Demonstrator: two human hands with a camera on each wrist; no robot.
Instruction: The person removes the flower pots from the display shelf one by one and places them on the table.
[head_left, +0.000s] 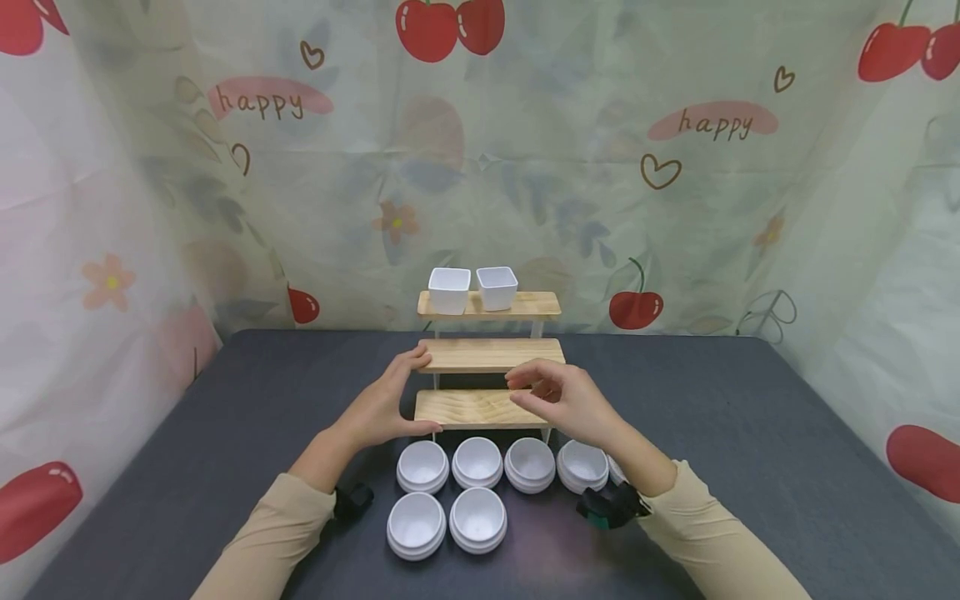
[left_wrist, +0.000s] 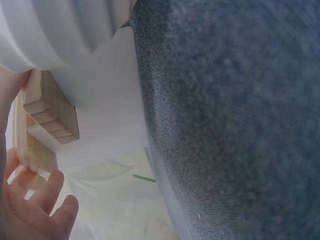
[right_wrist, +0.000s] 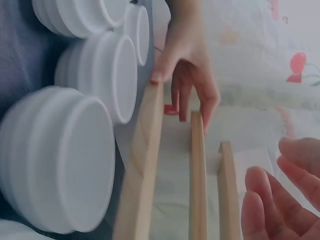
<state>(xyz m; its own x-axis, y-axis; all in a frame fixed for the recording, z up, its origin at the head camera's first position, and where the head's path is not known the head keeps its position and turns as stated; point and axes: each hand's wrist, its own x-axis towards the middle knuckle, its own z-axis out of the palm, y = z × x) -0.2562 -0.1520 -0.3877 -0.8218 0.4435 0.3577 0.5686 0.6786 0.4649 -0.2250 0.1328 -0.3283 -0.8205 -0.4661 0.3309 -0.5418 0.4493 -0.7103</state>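
A three-tier wooden stand (head_left: 480, 356) rises in front of me on the table. My left hand (head_left: 381, 406) touches its left side, thumb at the lowest board (right_wrist: 142, 170) and fingertips at the end of the middle board (right_wrist: 198, 170). In the left wrist view, that hand's outer fingers (left_wrist: 47, 195) are spread and loosely bent. My right hand (head_left: 566, 400) hovers by the stand's right part, fingers loosely bent around nothing. Two white square cups, a left one (head_left: 450, 292) and a right one (head_left: 497, 289), sit on the top board (head_left: 536, 306).
Several round white ribbed bowls (head_left: 477, 461) stand in two rows before the stand, one partly behind my right wrist. Dark cloth covers the table (head_left: 300, 375). A cherry-printed curtain (head_left: 525, 183) hangs behind and at both sides. A thin looped cord (head_left: 767, 315) lies at back right.
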